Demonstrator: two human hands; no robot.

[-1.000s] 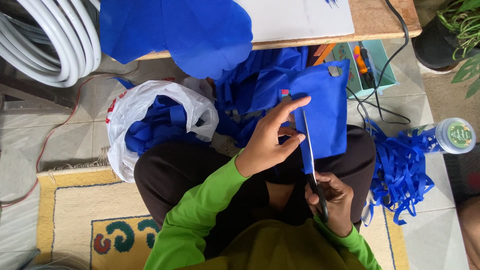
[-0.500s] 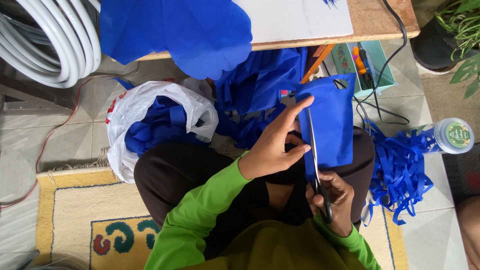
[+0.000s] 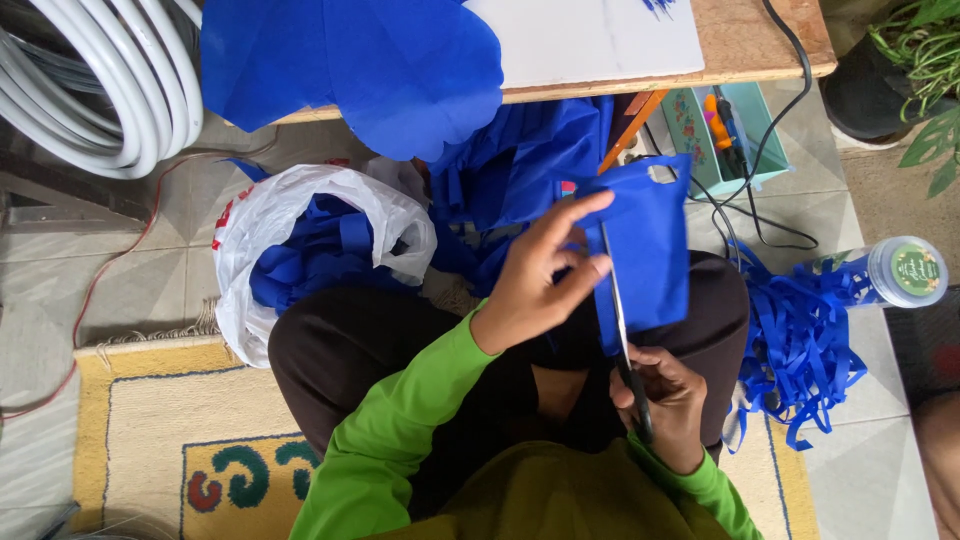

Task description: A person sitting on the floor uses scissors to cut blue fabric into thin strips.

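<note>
We are sitting cross-legged on the floor, looking down at our lap. Our left hand (image 3: 540, 275) is pinching the left edge of a blue fabric piece (image 3: 650, 255), thumb and fingers closed on it, index finger stretching up along the cloth. Our right hand (image 3: 665, 405) is gripping the scissors (image 3: 622, 330), fingers curled shut through the handles; the long thin blades are running up the fabric's left side, nearly closed.

The fabric is hanging flat over our right knee, a soft matte rectangle with a small cut-out near its far edge. Room is tight: a heap of thin blue strips (image 3: 800, 340) is lying just right of the knee, a white plastic bag (image 3: 300, 250) stuffed with blue cloth is sitting left of it, and a wooden table (image 3: 770, 45) is crossing the far side. A clear jar (image 3: 900, 275) is lying on the tiles at right, and smooth grey hose coils (image 3: 90, 80) are filling the far left. A yellow rug (image 3: 150, 430) lies near left.

Compared with half a second ago, the fabric is sitting slightly lower and the left fingers are reaching further over it.
</note>
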